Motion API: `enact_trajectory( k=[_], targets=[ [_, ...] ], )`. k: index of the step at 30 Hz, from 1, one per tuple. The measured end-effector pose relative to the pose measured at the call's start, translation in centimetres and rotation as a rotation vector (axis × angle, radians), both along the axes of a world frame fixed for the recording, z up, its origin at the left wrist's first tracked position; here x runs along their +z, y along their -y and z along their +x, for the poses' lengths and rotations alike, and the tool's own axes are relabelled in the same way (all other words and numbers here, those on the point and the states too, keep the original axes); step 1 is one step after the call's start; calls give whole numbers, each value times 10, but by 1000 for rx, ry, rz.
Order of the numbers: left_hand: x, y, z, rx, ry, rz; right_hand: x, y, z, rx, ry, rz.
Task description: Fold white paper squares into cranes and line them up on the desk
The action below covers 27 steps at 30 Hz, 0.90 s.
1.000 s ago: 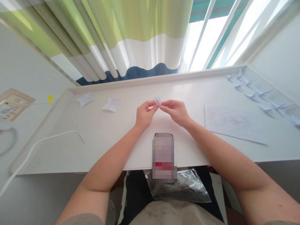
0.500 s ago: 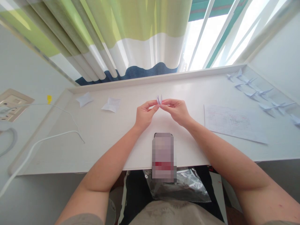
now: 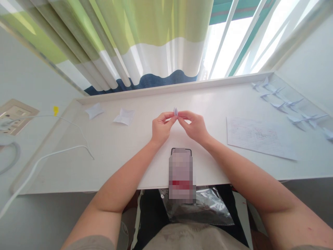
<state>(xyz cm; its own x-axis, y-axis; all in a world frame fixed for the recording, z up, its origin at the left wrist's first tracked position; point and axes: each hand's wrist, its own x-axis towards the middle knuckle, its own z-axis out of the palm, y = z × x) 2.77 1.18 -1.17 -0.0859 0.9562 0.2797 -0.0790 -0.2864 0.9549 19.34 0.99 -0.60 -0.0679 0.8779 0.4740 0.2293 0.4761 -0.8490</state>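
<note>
A small folded piece of white paper (image 3: pixel 176 111) stands upright between my fingertips, above the middle of the white desk. My left hand (image 3: pixel 161 127) pinches it from the left with thumb and fingers. From the right, my right hand (image 3: pixel 193 125) pinches the same paper. The fingertips of both hands nearly meet and cover its lower part. Two narrow points of the paper show above the fingers. Below the hands lies a phone (image 3: pixel 180 170), its screen blurred out, at the desk's front edge.
Two creased paper squares (image 3: pixel 94 110) (image 3: pixel 124 116) lie at the left. Written sheets (image 3: pixel 256 137) rest on the right, with several folded paper cranes (image 3: pixel 283 102) beyond. A white cable (image 3: pixel 57 152) crosses the left side. Clear plastic (image 3: pixel 213 206) lies on my lap.
The two upper points of the folded paper have drawn closer together and show less above the fingers. My right hand has shifted slightly; both hands keep their pinch.
</note>
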Motion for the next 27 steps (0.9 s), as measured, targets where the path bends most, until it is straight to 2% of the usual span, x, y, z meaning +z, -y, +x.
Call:
enact_trajectory(
  k=[3, 6, 14, 27],
  targets=[
    [1, 1, 0, 16, -51, 48, 2, 0, 1, 1, 16, 6],
    [2, 2, 0, 4, -58, 66, 1, -3, 3, 4, -60, -29],
    [6, 1, -5, -208, 97, -89, 6, -5, 8, 81, -112, -81],
    [13, 7, -8, -233, -22, -24, 10, -2, 7, 103, -138, -146]
  ],
)
